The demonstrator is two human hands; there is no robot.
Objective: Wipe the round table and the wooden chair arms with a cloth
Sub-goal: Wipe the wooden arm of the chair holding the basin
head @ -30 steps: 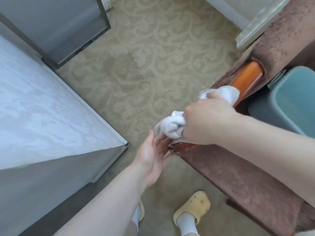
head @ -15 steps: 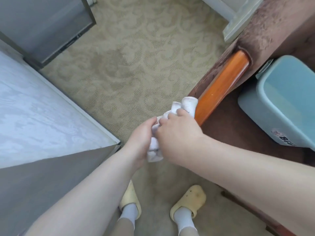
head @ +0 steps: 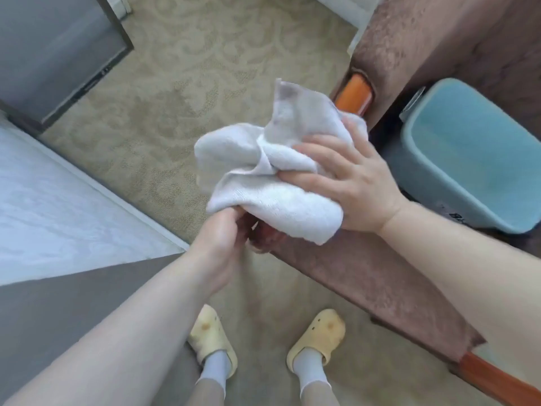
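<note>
Cloth point(head: 272, 177) is a white terry towel, bunched up and sitting over the front end of the wooden chair arm point(head: 354, 93), so only a short orange-brown bit of the arm pokes out behind it where it runs into the brown upholstery point(head: 409, 48). Right hand point(head: 348, 183) is spread flat on top of the cloth, fingers pressed into the folds and clamped on it. Left hand point(head: 222, 244) comes up from below with its fingers tucked under the lower edge, pinching the cloth there too. A light blue plastic bin point(head: 480, 159) sits on the chair seat just to the right of the arm. Patterned beige carpet point(head: 181, 92) underneath, and yellow clog slippers point(head: 317, 335) with white socks show at the bottom.
</note>
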